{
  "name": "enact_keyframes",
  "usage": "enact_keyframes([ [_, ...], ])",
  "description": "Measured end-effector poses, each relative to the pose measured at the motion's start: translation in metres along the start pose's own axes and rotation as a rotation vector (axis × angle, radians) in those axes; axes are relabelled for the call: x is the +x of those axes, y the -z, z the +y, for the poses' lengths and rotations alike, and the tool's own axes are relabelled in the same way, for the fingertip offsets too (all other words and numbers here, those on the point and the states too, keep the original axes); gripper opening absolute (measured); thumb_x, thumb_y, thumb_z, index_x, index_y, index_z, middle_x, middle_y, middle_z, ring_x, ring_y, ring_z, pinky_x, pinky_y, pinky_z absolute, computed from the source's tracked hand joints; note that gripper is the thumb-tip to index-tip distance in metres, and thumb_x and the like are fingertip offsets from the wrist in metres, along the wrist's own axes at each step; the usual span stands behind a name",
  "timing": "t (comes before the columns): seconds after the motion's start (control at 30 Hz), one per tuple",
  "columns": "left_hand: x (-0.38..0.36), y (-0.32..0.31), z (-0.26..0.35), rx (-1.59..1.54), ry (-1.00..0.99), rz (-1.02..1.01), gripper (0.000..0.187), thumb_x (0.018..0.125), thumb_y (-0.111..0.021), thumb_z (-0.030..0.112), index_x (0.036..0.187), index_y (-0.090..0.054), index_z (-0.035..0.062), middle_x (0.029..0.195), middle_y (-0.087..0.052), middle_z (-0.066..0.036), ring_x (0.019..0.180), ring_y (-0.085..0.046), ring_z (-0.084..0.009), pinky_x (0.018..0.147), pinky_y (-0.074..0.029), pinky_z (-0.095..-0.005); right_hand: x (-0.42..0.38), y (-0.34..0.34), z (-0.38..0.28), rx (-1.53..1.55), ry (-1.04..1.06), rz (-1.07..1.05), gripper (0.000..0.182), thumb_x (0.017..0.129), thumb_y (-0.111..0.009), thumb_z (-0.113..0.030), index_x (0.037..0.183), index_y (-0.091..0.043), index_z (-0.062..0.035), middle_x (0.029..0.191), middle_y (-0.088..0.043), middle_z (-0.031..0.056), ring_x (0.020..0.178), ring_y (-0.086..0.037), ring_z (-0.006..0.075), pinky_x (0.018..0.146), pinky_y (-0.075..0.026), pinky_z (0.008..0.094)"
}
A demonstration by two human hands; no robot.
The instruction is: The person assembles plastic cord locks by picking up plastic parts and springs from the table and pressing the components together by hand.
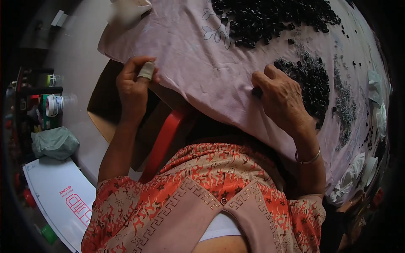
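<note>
My left hand (131, 86) is at the near edge of the pink cloth (202, 74), above an open cardboard box (100, 120). A pale cover wraps one of its digits. Its fingers are curled together, and whatever they may hold is too small to make out. On the right, my right hand (282, 95) pinches a small black plastic piece (257, 92) just over the cloth. Beside that hand lies a heap of similar black pieces (314, 86), with small silvery metal parts (346, 111) scattered to its right.
A larger heap of black pieces (274, 19) covers the far part of the cloth. A red plastic bar (166, 137) rises beside the box. Leftward are a grey-green bag (55, 142), a white printed board (59, 189) and a jar (54, 105). Plastic bags (352, 179) lie right.
</note>
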State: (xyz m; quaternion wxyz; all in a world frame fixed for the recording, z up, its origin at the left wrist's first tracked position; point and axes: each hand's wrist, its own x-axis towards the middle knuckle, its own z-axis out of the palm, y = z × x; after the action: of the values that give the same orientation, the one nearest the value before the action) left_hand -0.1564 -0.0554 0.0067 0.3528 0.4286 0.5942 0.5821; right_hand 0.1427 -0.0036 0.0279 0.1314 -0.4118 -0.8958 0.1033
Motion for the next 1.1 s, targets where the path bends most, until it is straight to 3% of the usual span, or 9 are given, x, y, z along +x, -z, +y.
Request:
enact_keyframes([
  [0.13, 0.011, -0.062, 0.017, 0.130, -0.219, -0.333, 0.012, 0.087, -0.053, -0.002, 0.096, -0.060, 0.0018, 0.083, -0.059, -0.002, 0.071, -0.056, -0.0074, 0.066, -0.046, -0.0201, -0.003, -0.003, 0.004, 0.055, 0.023, 0.059, 0.013, 0.073, -0.057, -0.003, 0.084, -0.050, -0.0069, 0.076, -0.050, 0.0106, 0.073, -0.054, 0.0301, 0.062, -0.042, 0.0399],
  [0.23, 0.032, -0.101, 0.008, 0.339, -0.541, -0.407, 0.016, 0.081, -0.058, -0.006, 0.095, -0.060, 0.0008, 0.087, -0.056, -0.004, 0.077, -0.058, -0.0106, 0.067, -0.048, -0.0230, -0.003, -0.003, 0.012, 0.043, 0.027, 0.104, 0.013, 0.074, -0.058, -0.003, 0.083, -0.049, -0.0055, 0.077, -0.050, 0.0108, 0.072, -0.055, 0.0301, 0.061, -0.042, 0.0390],
  [0.33, 0.048, -0.125, -0.001, 0.582, -0.688, -0.372, 0.019, 0.076, -0.061, -0.004, 0.094, -0.061, 0.0016, 0.089, -0.056, -0.008, 0.076, -0.060, -0.0187, 0.067, -0.050, -0.0284, -0.005, 0.005, 0.029, 0.161, -0.031, 0.142, 0.013, 0.074, -0.058, -0.002, 0.083, -0.048, -0.0049, 0.079, -0.051, 0.0109, 0.071, -0.055, 0.0301, 0.061, -0.043, 0.0371],
  [0.37, 0.050, -0.128, -0.002, 0.588, -0.690, -0.379, 0.019, 0.076, -0.061, -0.004, 0.094, -0.061, 0.0016, 0.089, -0.056, -0.008, 0.076, -0.060, -0.0187, 0.067, -0.050, -0.0284, -0.006, 0.006, 0.036, 0.165, -0.018, 0.207, 0.013, 0.075, -0.057, -0.002, 0.086, -0.051, -0.0043, 0.076, -0.053, 0.0097, 0.066, -0.056, 0.0234, 0.059, -0.043, 0.0332],
  [0.4, 0.052, -0.131, -0.003, 0.653, -0.660, -0.401, 0.019, 0.072, -0.060, -0.003, 0.091, -0.060, 0.0018, 0.087, -0.055, -0.010, 0.076, -0.060, -0.0230, 0.069, -0.050, -0.0321, -0.008, 0.012, 0.040, 0.171, -0.023, 0.213, 0.013, 0.075, -0.057, -0.002, 0.086, -0.051, -0.0043, 0.076, -0.053, 0.0097, 0.066, -0.056, 0.0234, 0.059, -0.043, 0.0332],
  [0.5, 0.057, -0.138, -0.002, 0.734, -0.619, -0.423, 0.018, 0.069, -0.058, -0.002, 0.087, -0.059, 0.0020, 0.085, -0.054, -0.012, 0.076, -0.059, -0.0274, 0.070, -0.049, -0.0365, -0.012, 0.022, 0.048, 0.567, -0.258, 0.198, 0.011, 0.081, -0.054, -0.001, 0.092, -0.053, -0.0029, 0.069, -0.055, 0.0017, 0.060, -0.053, 0.0076, 0.055, -0.041, 0.0241],
  [0.6, 0.058, -0.140, 0.001, 0.728, -0.597, -0.425, 0.017, 0.069, -0.058, -0.002, 0.085, -0.058, 0.0023, 0.085, -0.054, -0.011, 0.075, -0.058, -0.0275, 0.069, -0.049, -0.0376, -0.013, 0.011, 0.054, 0.894, -0.296, 0.333, 0.004, 0.087, -0.052, -0.004, 0.091, -0.053, -0.0028, 0.072, -0.057, 0.0007, 0.059, -0.050, 0.0065, 0.054, -0.041, 0.0217],
  [1.07, 0.037, -0.138, 0.003, 0.697, -0.651, -0.442, 0.023, 0.067, -0.052, -0.009, 0.088, -0.057, 0.0007, 0.084, -0.055, -0.013, 0.075, -0.059, -0.0265, 0.068, -0.049, -0.0369, -0.017, 0.010, 0.039, 1.252, -0.283, 0.402, 0.015, 0.090, -0.054, -0.005, 0.104, -0.056, -0.0003, 0.081, -0.062, 0.0055, 0.064, -0.056, 0.0065, 0.057, -0.045, 0.0187],
  [1.1, 0.028, -0.143, 0.013, 0.524, -0.415, -0.539, 0.018, 0.074, -0.053, -0.007, 0.089, -0.058, 0.0010, 0.086, -0.057, -0.010, 0.076, -0.059, -0.0215, 0.069, -0.049, -0.0321, -0.018, 0.009, 0.039, 1.277, -0.242, 0.368, 0.015, 0.091, -0.053, -0.004, 0.105, -0.058, -0.0010, 0.082, -0.064, 0.0052, 0.066, -0.058, 0.0056, 0.058, -0.047, 0.0180],
])
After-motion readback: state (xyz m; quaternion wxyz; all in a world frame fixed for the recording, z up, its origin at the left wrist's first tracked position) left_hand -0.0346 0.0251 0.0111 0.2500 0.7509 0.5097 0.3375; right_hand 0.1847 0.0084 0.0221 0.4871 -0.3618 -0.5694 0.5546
